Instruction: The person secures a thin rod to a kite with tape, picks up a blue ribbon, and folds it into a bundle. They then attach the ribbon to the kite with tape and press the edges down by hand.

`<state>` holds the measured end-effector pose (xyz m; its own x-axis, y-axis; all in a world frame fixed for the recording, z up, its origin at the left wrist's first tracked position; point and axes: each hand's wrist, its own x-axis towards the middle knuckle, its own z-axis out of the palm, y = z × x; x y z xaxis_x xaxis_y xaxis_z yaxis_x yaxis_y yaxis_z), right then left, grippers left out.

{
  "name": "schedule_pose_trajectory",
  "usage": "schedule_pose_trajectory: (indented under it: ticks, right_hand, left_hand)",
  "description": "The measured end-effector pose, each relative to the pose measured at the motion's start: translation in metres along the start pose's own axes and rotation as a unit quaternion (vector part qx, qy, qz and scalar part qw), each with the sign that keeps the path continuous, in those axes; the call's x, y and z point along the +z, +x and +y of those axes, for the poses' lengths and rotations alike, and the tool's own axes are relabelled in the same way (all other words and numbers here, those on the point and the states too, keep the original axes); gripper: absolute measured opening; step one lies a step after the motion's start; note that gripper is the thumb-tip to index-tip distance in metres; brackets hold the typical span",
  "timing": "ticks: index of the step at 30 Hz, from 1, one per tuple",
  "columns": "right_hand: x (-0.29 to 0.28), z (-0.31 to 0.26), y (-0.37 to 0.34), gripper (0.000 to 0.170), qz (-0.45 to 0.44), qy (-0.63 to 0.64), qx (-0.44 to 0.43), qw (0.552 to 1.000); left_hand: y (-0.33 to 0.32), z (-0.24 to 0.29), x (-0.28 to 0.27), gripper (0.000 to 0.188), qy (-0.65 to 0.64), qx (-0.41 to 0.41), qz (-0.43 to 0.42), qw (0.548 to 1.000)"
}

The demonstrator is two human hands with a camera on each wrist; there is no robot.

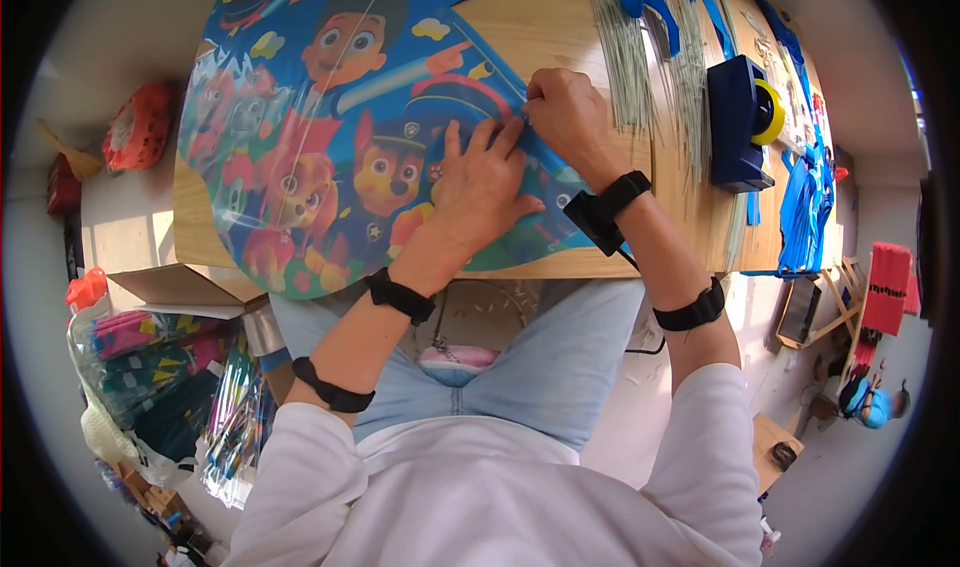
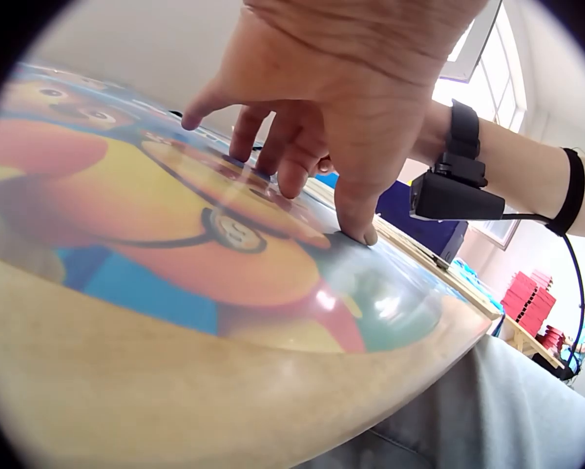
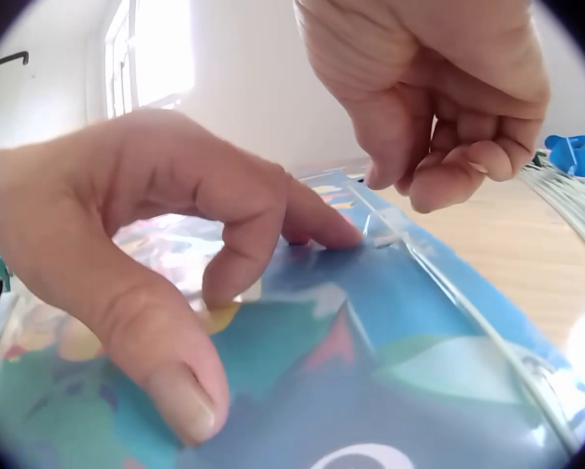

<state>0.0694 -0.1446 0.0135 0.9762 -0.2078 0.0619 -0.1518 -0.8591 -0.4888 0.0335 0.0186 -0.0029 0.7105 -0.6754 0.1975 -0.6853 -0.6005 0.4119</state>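
A glossy sheet printed with cartoon characters (image 1: 385,172) lies on the wooden table. Spread fingers of my left hand (image 1: 480,187) press on it; in the left wrist view the thumb and fingertips of that hand (image 2: 341,88) touch its surface. A thin pale rod (image 3: 488,337) runs along the sheet's blue edge, with a small clear piece (image 3: 385,236) across it beside my left index fingertip. Just above that edge, my right hand (image 1: 570,117) has its fingers curled; the right wrist view shows nothing plainly held in this hand (image 3: 439,98).
Bundled thin rods (image 1: 620,57) and a dark blue tape dispenser (image 1: 738,127) are on the table's right side, with blue strips (image 1: 805,207) at its edge. At lower left are an open cardboard box (image 1: 190,285) and packed colourful items (image 1: 160,367). Another person (image 1: 872,402) is far right.
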Motion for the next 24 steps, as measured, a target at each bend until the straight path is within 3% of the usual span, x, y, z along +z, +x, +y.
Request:
schedule_pose_trajectory:
  ticks: [5, 14, 24]
  right_hand:
    - [-0.001, 0.019, 0.015, 0.015, -0.004, 0.033, -0.037, 0.999]
    - [-0.002, 0.028, 0.027, 0.014, -0.099, 0.065, 0.01, 0.993]
    - [0.012, 0.035, 0.032, 0.018, -0.079, 0.008, -0.001, 0.997]
  left_hand:
    - [0.0, -0.001, 0.001, 0.053, 0.002, -0.001, 0.008, 1.0]
    - [0.0, 0.0, -0.001, 0.053, -0.007, -0.004, 0.003, 1.0]
    - [0.0, 0.0, -0.001, 0.053, -0.005, -0.004, 0.001, 1.0]
